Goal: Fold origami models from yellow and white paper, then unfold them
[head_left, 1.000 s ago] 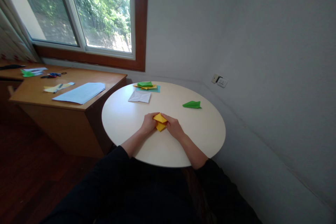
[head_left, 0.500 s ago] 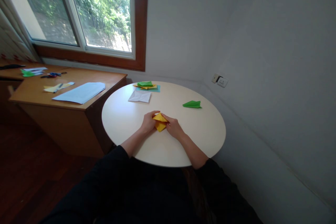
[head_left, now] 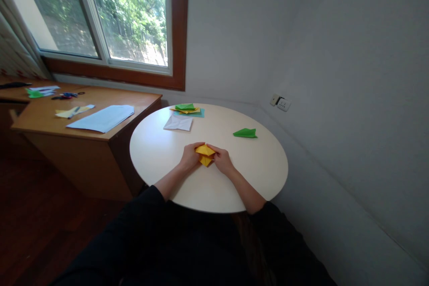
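A yellow folded paper [head_left: 205,150] is held between my two hands over the middle of the round white table [head_left: 214,192]. My left hand [head_left: 190,155] is closed on its left side, and my right hand [head_left: 222,159] pinches the right side. Its upper part spreads wide, while a smaller pointed flap shows below, nearer to me. Some of my fingertips are hidden behind the paper. Beyond my right hand lies a green folded paper [head_left: 246,132]. Past my left hand rests a white folded paper [head_left: 178,122].
Green, yellow and blue papers [head_left: 186,108] are stacked at the table's far edge. A wooden desk [head_left: 87,98] on the left bears light blue sheets [head_left: 103,118], a pen on yellow paper [head_left: 74,111] and scissors [head_left: 67,96]. A socket [head_left: 283,104] is on the wall.
The yellow paper's upper part has come down and spread wider, covering more of the lower flap. Both hands keep their grip and have hardly moved.
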Demonstrator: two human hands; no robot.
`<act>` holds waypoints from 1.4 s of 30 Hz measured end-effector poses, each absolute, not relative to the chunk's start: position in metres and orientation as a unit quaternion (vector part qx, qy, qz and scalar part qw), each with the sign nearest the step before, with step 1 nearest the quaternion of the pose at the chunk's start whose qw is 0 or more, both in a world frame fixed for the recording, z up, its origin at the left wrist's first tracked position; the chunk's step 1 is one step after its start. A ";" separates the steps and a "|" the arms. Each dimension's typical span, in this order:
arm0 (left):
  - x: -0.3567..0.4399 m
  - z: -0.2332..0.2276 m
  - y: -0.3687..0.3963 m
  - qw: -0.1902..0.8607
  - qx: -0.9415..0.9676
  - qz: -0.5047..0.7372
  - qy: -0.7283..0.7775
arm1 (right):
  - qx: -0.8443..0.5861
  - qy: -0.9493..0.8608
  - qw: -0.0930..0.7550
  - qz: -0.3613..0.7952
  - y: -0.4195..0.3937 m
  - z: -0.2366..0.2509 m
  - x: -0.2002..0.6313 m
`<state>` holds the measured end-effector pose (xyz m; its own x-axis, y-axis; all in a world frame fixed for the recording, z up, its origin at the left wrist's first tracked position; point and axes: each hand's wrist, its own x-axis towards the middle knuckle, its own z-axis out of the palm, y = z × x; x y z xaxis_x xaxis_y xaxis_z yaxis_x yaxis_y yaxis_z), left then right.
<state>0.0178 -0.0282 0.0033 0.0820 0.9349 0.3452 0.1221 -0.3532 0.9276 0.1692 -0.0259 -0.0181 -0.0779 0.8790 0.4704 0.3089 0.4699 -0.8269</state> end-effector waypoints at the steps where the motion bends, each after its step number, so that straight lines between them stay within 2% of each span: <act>1: 0.018 0.003 -0.028 0.387 0.632 0.525 0.418 | -0.435 -0.677 0.523 0.281 -0.024 -0.019 0.170; 5: 0.019 0.002 -0.026 0.435 0.630 0.511 0.391 | -0.426 -0.664 0.528 0.315 -0.021 -0.019 0.175; 10: 0.020 0.005 -0.026 0.577 0.553 0.497 0.339 | -0.433 -0.626 0.547 0.349 -0.018 -0.020 0.179; 14: 0.015 0.017 -0.028 0.702 0.476 0.437 0.298 | -0.437 -0.604 0.579 0.331 -0.015 -0.023 0.182; 17: 0.012 0.024 -0.030 0.755 0.425 0.410 0.286 | -0.443 -0.609 0.587 0.299 -0.016 -0.021 0.182; 36: 0.018 0.018 -0.032 0.677 0.477 0.436 0.351 | -0.451 -0.655 0.533 0.289 -0.027 -0.014 0.176; 42: 0.017 0.018 -0.028 0.649 0.473 0.454 0.386 | -0.448 -0.623 0.543 0.341 -0.025 -0.013 0.176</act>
<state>0.0170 -0.0281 0.0177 0.2900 0.9543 -0.0725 -0.2237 0.1412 0.9644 0.1761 -0.0245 -0.0131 -0.0085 0.9286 0.3709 0.1888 0.3658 -0.9114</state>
